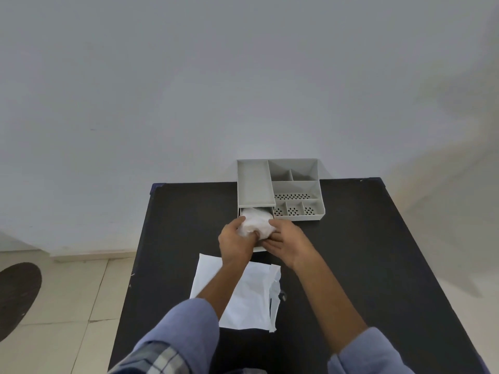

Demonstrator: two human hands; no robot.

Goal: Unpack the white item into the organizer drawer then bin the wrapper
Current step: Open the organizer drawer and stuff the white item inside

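Black table (351, 265), mid-frame: white item (255, 224) sat in the open drawer (258, 248).
Left hand (236, 242) gripped it; right hand (287, 240) curled beside, wrapper (248, 298) just below.

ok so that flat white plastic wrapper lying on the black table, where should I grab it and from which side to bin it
Probably the ragged torn edge on the right side of the flat white plastic wrapper. It lies flat on the black table, but that loose strip seems slightly lifted, so fingers coming from the right could pinch it. Both hands are busy at the drawer now.
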